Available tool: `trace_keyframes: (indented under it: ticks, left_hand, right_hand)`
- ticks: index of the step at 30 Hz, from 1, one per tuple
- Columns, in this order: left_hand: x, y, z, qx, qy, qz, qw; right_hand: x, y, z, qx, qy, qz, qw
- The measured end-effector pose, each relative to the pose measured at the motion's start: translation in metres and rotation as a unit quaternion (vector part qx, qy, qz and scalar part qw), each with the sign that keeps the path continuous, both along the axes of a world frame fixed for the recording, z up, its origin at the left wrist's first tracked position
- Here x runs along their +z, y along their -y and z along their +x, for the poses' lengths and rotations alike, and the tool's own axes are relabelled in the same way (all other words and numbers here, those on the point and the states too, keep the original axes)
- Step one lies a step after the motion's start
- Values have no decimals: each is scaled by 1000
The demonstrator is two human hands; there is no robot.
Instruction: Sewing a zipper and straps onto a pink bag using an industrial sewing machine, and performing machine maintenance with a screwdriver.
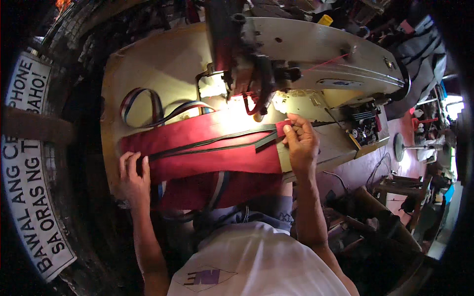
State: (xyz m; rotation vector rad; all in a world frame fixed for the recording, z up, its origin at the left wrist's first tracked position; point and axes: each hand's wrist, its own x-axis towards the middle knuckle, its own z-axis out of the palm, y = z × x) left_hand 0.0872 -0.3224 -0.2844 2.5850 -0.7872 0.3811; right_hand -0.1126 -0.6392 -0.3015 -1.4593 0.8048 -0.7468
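Note:
A red fabric panel [212, 165] lies across the near edge of the sewing table, its lower part hanging toward my lap. Long narrow black strips [207, 143] run along it and come together toward the right. My right hand [302, 140] pinches a small red fabric tab [282, 129] at the right end of these strips, between thumb and forefinger. At the panel's left end, my left hand [134, 170] rests its fingertips on the fabric, thumb and fingers apart. Just beyond the panel stands the sewing machine [326, 59], its needle area brightly lit.
A striped band [153, 106] lies looped on the pale tabletop [168, 64] at the left. Small mechanical parts [364, 123] sit at the table's right. A fan [399, 147] stands farther right. A lettered sign [37, 197] hangs at the far left.

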Motion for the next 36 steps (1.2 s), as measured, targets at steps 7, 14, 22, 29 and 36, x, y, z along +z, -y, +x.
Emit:
trace_keyframes:
  ticks: [7, 14, 22, 29, 36]
  left_hand:
    - [0, -17, -29, -3, 55, 37, 998]
    - [48, -6, -51, 90, -88, 132, 983]
    - [85, 115, -50, -337, -74, 69, 936]
    - [12, 217, -79, -381, -50, 23, 923]
    - [-9, 180, -56, -372, 9, -32, 927]
  right_hand:
    - [-3, -5, 8, -17, -69, -176, 982]
    - [2, -2, 17, 47, -12, -69, 996]
    - [2, 9, 16, 72, -4, -16, 997]
    - [-4, 1, 16, 27, 10, -40, 999]
    - [13, 41, -20, -90, -103, -458, 879]
